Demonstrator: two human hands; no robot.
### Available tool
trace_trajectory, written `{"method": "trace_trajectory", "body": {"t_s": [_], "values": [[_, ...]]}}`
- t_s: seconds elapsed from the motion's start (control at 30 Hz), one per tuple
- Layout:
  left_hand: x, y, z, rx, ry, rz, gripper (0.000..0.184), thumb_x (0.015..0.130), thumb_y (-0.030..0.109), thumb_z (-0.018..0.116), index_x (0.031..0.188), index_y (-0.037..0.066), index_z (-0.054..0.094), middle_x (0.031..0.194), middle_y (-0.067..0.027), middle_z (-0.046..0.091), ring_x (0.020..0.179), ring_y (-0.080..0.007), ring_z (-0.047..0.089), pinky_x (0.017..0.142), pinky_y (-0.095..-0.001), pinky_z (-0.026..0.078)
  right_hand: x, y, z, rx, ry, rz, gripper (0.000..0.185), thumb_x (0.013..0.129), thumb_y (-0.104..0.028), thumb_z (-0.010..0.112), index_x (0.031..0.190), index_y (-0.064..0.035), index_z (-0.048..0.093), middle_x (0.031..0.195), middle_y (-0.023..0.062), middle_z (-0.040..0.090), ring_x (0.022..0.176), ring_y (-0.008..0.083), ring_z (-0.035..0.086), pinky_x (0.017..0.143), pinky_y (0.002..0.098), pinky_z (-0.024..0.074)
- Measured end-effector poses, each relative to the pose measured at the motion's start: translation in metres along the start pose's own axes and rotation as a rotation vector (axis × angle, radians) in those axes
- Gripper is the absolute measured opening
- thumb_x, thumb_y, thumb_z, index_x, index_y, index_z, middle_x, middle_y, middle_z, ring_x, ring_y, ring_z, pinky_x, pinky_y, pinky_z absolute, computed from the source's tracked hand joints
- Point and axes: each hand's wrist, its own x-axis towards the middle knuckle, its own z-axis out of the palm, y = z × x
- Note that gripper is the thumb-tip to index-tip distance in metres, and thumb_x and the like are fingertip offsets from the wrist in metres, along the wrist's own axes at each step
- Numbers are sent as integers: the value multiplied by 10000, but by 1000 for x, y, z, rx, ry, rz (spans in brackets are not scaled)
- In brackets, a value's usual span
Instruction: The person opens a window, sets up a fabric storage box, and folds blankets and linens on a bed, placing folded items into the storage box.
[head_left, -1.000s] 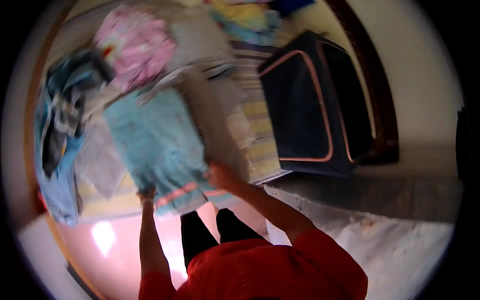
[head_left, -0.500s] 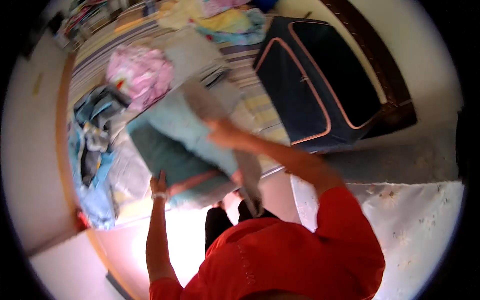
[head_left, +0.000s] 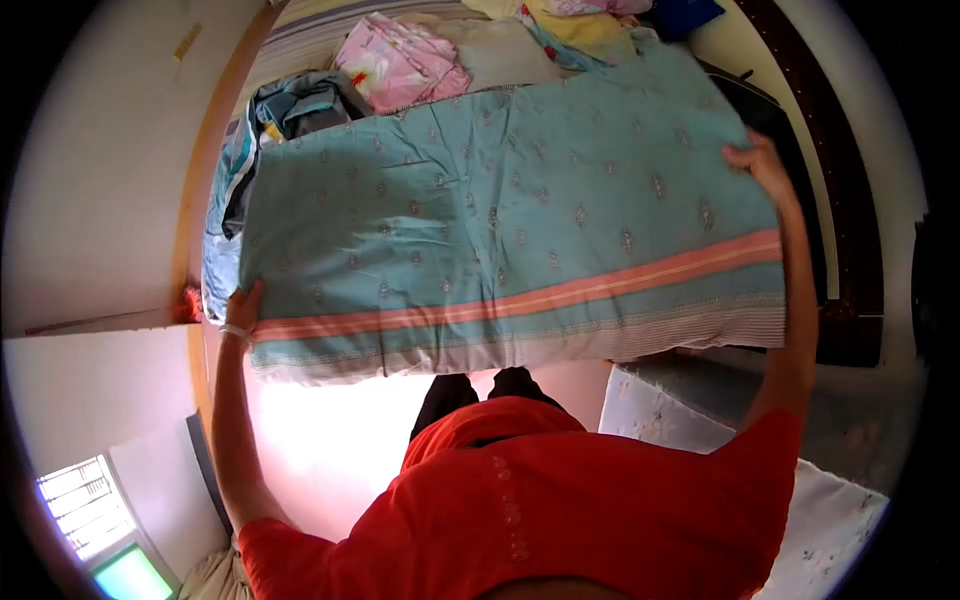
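Stretching side to side, blue-green cloth (head_left: 490, 215) is held | left hand (head_left: 243, 305): grip closed on left edge | right hand (head_left: 764, 165): grip closed on right edge | pink cloth (head_left: 400, 65) seen beyond

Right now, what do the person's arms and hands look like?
The bare forearms come out of short red sleeves on a red shirt with pale markings down its middle. The left hand and right hand wear no gloves. A whitish wristband is on the left arm.

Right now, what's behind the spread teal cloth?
Beyond the teal cloth show crumpled pink fabric, grey fabric, yellow fabric and bluish clothes; a dark item shows partly at right. What the cloth covers cannot be seen.
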Motion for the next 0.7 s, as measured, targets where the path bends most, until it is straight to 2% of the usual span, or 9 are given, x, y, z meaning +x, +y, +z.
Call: {"method": "trace_trajectory", "body": {"t_s": [0.1,0.17,0.23,0.33,0.47,0.53,0.57,0.63,0.7], "values": [[20,-63,27,347,-27,-160,472,771,378,552,970,-51,565,913,-167,609,819,-255,587,719,-356,442,11,61,48,-153,-39,217,399,715,-149,619,1061,28,528,897,133,588,802,223,559,722,332,439],[24,-87,74,456,-56,-155,478,751,404,538,933,-36,574,916,-238,584,880,-355,558,744,-407,421,28,136,96,-54,106,252,254,691,-57,584,938,2,579,729,42,561,624,138,501,591,271,411],[23,-118,120,268,-5,-50,427,775,363,514,950,-23,565,914,-259,566,895,-388,531,740,-413,419,10,143,125,237,-127,275,347,722,-82,580,1047,33,536,846,109,572,741,202,521,678,331,422],[-5,-69,124,308,16,-91,386,806,326,488,939,-32,542,897,-263,562,877,-402,525,724,-437,409,-7,136,149,97,-83,329,349,726,-81,568,1054,33,528,857,108,569,729,199,505,665,334,411],[-10,-97,100,360,46,-82,371,815,331,491,875,-33,532,812,-258,565,806,-401,539,671,-443,408,-11,85,164,140,-89,218,367,728,-107,556,1061,40,513,865,134,562,765,223,522,700,344,408],[-11,-110,92,305,35,-116,373,813,349,502,821,-23,540,734,-231,572,727,-387,549,624,-419,415,-16,14,183,-99,-131,136,400,719,-97,550,1088,41,485,909,180,548,817,245,527,729,353,408],[-10,-123,96,276,22,-107,374,812,352,505,811,-20,542,726,-224,572,706,-381,546,616,-413,415,-19,-18,201,-221,-152,93,417,715,-92,546,1102,42,471,931,203,541,843,255,529,743,357,407],[-6,-145,97,219,7,-87,377,810,360,511,790,-14,547,710,-212,574,666,-370,540,600,-401,416,-16,-53,250,-381,-116,-298,441,704,-81,528,1116,51,443,952,257,531,868,327,534,753,380,419],[-8,-137,103,147,29,-64,387,802,378,527,816,-8,557,729,-202,582,676,-328,550,622,-383,417,-38,-141,315,-408,-225,-273,489,708,-61,488,1169,65,382,971,278,522,889,387,519,754,398,428]]}}
